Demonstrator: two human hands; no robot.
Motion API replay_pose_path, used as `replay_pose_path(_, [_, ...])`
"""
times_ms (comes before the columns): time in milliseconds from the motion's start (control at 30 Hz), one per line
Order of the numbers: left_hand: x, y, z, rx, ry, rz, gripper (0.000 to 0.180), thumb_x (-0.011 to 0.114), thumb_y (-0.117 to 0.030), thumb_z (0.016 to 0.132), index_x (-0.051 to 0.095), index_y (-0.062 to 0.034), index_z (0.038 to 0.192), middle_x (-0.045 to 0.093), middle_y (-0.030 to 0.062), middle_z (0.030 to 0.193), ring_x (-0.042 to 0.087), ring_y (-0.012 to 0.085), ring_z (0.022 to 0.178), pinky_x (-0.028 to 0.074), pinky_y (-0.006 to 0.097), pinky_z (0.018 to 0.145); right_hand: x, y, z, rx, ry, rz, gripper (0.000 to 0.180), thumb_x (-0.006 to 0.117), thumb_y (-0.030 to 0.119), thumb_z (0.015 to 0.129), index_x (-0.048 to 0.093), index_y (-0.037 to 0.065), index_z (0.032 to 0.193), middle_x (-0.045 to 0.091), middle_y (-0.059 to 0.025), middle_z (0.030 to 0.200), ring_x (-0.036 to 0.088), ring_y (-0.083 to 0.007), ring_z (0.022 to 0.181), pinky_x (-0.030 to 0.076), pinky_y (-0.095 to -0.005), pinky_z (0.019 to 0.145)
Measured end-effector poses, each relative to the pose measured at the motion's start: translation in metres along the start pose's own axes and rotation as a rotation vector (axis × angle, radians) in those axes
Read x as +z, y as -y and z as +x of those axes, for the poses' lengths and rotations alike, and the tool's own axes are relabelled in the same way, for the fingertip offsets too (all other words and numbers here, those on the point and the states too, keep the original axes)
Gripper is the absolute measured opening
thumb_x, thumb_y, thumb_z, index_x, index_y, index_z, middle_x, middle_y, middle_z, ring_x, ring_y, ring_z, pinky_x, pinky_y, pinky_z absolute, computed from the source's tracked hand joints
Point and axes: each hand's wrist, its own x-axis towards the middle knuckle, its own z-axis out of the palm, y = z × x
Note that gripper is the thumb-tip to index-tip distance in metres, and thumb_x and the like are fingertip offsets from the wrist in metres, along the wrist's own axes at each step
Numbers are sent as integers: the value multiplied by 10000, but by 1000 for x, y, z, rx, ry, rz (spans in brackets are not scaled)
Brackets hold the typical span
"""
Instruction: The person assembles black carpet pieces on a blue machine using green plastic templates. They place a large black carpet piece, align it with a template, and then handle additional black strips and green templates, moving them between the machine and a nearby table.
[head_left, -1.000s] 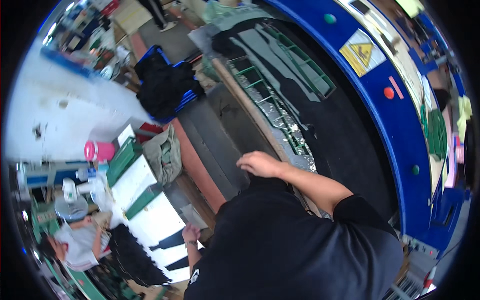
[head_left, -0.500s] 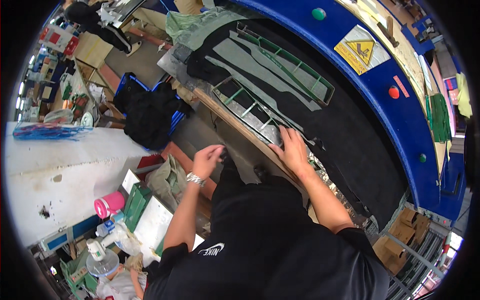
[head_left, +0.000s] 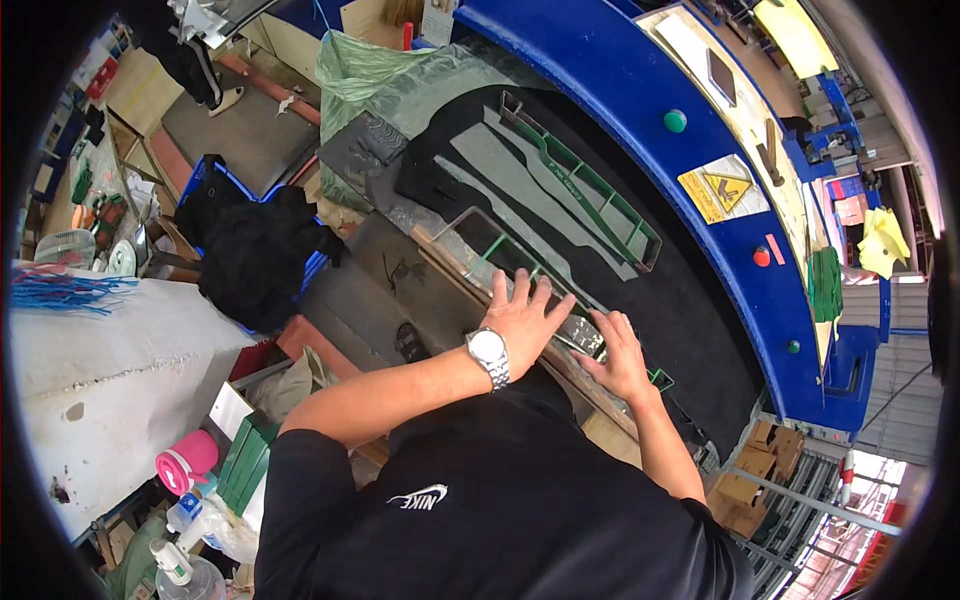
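Observation:
A long green metal cutting die (head_left: 497, 246) lies along the near edge of a black fabric layer (head_left: 700, 335). My left hand (head_left: 518, 325), wearing a silver watch, rests over its middle with fingers spread. Farther right along the same die is my right hand (head_left: 624, 365), its thumb and fingers on either side of the frame. Part of the die is hidden under both hands. Beyond it, a second green cutting die (head_left: 563, 180) stands on the fabric, touched by neither hand. Long gaps in the fabric show a grey surface (head_left: 500, 185) between the two dies.
A blue machine beam (head_left: 640, 120) with coloured buttons curves behind the fabric. A wooden edge (head_left: 455, 262) borders the near side. To the left stands a blue crate (head_left: 312, 265) heaped with black fabric (head_left: 255, 250). A white cabinet (head_left: 130, 350) is at far left; another person stands beyond.
My left hand has moved right and forward from beside the work surface onto the near die. My right hand stays on that die, slightly farther right. The whole view has shifted.

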Motion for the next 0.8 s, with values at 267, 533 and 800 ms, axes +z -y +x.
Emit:
replay_pose_path(267, [-4, 29, -19, -116, -34, -2, 838, 872, -396, 639, 514, -132, 1349, 612, 67, 1143, 537, 274, 1211, 194, 696, 1100, 5, 25, 70, -380, 228, 77, 674, 811, 260, 729, 533, -2, 1285, 540, -133, 1112, 542, -326, 1036, 461, -425, 916])
replay_pose_path(533, [27, 15, -97, -657, -152, -192, 679, 848, -448, 666, 579, -125, 1200, 645, 72, 977, 635, 277, 971, 462, 428, 859, -47, -14, 123, -380, -190, 300, 476, 782, 150, 818, 622, 9, 1244, 642, -171, 1199, 618, -313, 1107, 479, -384, 967])
replay_pose_path(800, [36, -93, -202, -1445, -554, -620, 732, 879, -411, 655, 624, -29, 1226, 684, 148, 1109, 660, 324, 1016, 513, 386, 891, 23, -162, 206, -205, -106, -348, 459, 657, 418, 927, 674, 7, 1132, 681, -156, 1061, 632, -347, 962, 493, -455, 843])
